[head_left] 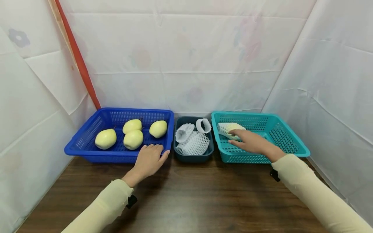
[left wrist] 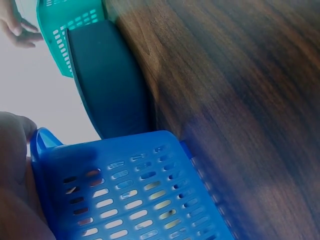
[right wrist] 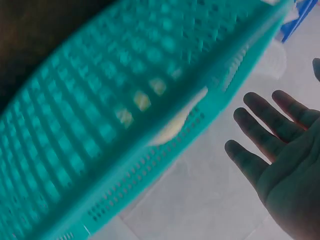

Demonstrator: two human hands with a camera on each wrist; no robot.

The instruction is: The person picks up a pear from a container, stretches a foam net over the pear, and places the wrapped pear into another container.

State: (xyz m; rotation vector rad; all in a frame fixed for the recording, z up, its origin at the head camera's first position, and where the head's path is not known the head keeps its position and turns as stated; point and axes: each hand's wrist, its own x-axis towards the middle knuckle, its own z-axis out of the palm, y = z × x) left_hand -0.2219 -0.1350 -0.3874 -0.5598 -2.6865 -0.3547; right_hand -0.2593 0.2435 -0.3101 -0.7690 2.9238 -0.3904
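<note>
My left hand (head_left: 149, 159) rests on the front rim of the blue basket (head_left: 109, 158), near its right corner. Several pale yellow pears (head_left: 133, 139) lie in that basket without wrapping. Over the teal basket (head_left: 242, 158) my right hand (head_left: 247, 140) hovers with its fingers spread, holding nothing, as the right wrist view shows. Under its fingertips is a pear in a white foam net (head_left: 225, 129), lying at the basket's left side. Between the baskets a dark box (head_left: 193, 158) holds several empty white foam nets (head_left: 194, 144).
The containers stand in a row on a dark wooden table (head_left: 186, 194), with a white patterned sheet (head_left: 186, 64) behind them. More white sheeting hangs at both sides. A red strip (head_left: 77, 55) runs down the back left corner.
</note>
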